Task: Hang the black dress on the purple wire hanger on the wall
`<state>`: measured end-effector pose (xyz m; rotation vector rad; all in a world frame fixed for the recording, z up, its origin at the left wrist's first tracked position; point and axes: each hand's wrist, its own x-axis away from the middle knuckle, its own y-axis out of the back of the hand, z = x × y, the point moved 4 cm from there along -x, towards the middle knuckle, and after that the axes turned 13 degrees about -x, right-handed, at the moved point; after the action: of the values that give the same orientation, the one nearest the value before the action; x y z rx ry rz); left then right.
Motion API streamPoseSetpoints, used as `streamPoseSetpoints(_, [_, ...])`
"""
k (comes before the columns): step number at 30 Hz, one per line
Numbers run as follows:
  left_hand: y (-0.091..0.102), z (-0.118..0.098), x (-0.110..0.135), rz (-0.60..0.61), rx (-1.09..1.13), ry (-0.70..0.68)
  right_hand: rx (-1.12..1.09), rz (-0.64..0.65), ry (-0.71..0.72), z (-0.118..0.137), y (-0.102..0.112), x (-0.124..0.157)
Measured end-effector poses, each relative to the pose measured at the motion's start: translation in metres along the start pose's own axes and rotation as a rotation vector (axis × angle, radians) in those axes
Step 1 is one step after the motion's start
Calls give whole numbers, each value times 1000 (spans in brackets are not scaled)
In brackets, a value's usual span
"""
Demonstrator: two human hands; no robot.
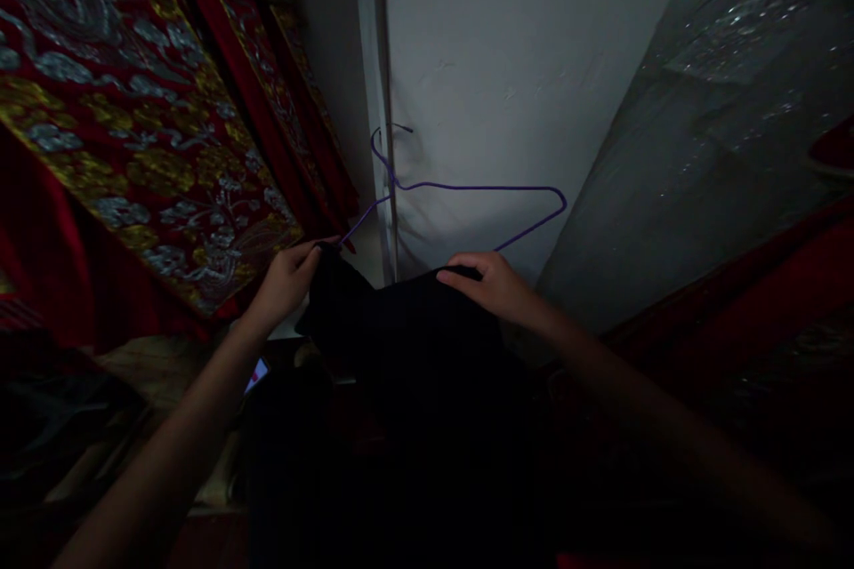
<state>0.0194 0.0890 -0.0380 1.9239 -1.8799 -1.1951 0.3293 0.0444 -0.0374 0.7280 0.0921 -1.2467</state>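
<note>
A black garment (406, 329) hangs between my two hands, its lower part lost in the dark. My left hand (291, 278) is closed on its upper left edge, close to where a purple wire hanger (494, 188) runs down into the cloth. With thumb and fingers, my right hand (490, 284) pinches the garment's top edge on the right, just below the hanger's lower bar. The hanger's hook is up by a narrow upright metal post. Its right shoulder is bare, and the cloth hides part of its lower bar.
Red cloth with gold and silver embroidery (180, 133) hangs at the left. A pale wall (507, 44) stands behind the metal post (374, 44). Glittery, sheer covering (721, 107) slopes down the right side. A small lit screen (256, 374) shows beneath my left forearm.
</note>
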Motion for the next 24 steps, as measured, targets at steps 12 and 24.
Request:
streamPoseSetpoints(12, [10,-34,-20,109,-7,-170,187,-72,28,0,26,15])
streamPoseSetpoints(24, [44,-47,-20,62,-465,-321,324,-478,-17,-16,106,-15])
